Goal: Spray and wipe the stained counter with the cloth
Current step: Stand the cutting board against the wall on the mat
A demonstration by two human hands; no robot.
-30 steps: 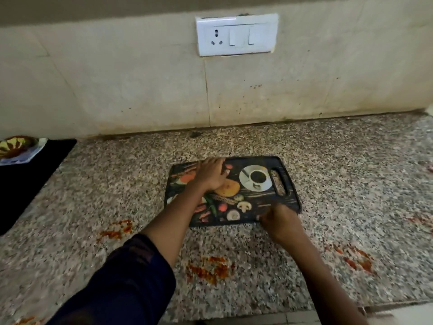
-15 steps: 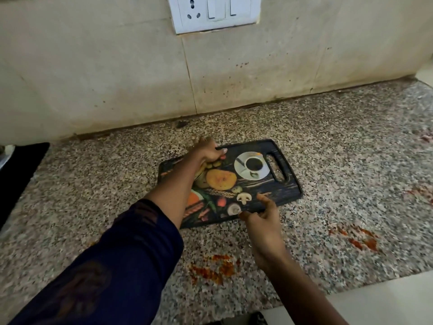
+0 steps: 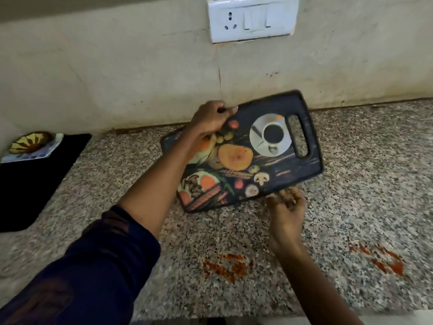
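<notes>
A: What is nearest to us on the desk (image 3: 351, 174)?

B: Red-orange stains. One stain (image 3: 226, 266) is sitting near the front edge, in the middle. Another stain (image 3: 384, 259) is sitting off to the right. No spray bottle and no cloth are showing anywhere.

A: What are the hands doing?

B: The right hand (image 3: 287, 207) is reaching up under the near edge of the cutting board (image 3: 255, 156). Its fingers are loosely spread, and the fingertips are touching that edge. It is not pinching the board. Farther back, the left hand (image 3: 210, 120) is gripping the far edge of the board, with the fingers curled over it.

A: What has just changed?

B: A second ago the board was lying flat on the desk with both hands on it. Now it is coming up. Its far edge is lifting toward the wall (image 3: 117, 78), and the board is tilting.

A: Why does that matter?

B: I think the board is being moved out of the way so the desk can be sprayed and wiped. The cleaning itself is not starting yet, and the stains are looking untouched.

A: What else is there?

B: On the left a black mat (image 3: 35, 179) is lying on the desk, with a small plate (image 3: 30, 148) at its far end. Farthest back, a white switch plate (image 3: 253, 18) is sitting on the wall.
</notes>
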